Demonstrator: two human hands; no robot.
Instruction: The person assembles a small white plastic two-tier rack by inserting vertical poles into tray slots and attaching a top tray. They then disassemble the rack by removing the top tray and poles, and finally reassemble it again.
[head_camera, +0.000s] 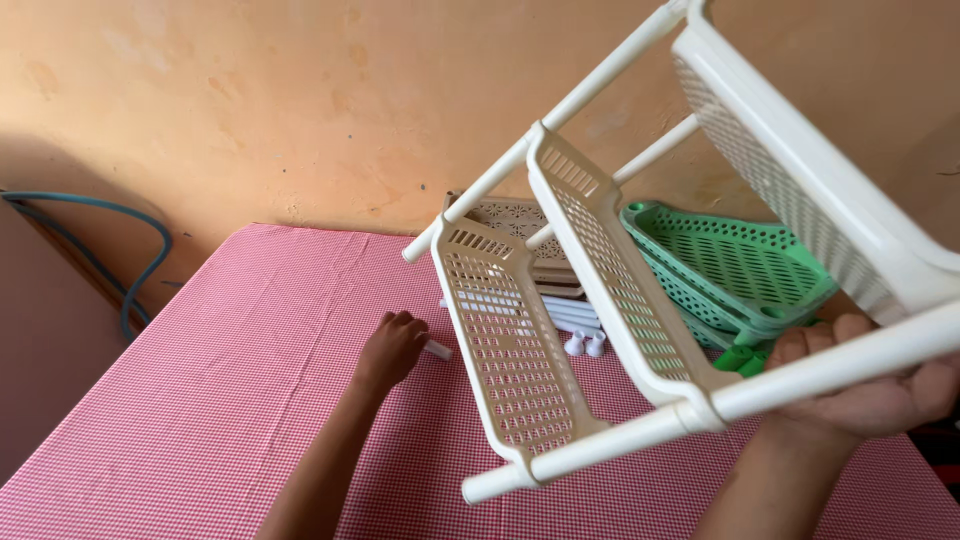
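**Cream plastic rack held tilted over checked table**

Pink-and-white checked cloth (230, 380) covers the table below an ochre wall, where a blue hose (120, 250) loops at far left. Moving right, the person's left hand (392, 348) rests on the cloth with fingers curled around a small white peg (438, 350), its end poking out toward the rack. Beside it hangs the cream three-tier rack (600, 300), lifted clear of the table and tipped on its side. Its long axis runs along the poles, from the lower left foreground up to the top right; the free pole ends point down and left, toward the cloth. Behind it lie loose white tubes and small white feet (585, 345), a beige lattice tray (520, 218) and stacked green baskets (730, 265). At right, the right hand (880, 385) cups one pole from beneath, fingers wrapped up around it.

The whole rack appears to balance on that single grip. If the hand slackens, the rack could swing down onto the left hand or knock the loose feet off the table; the push-fit poles could also pull out of the tiers under the tilt.
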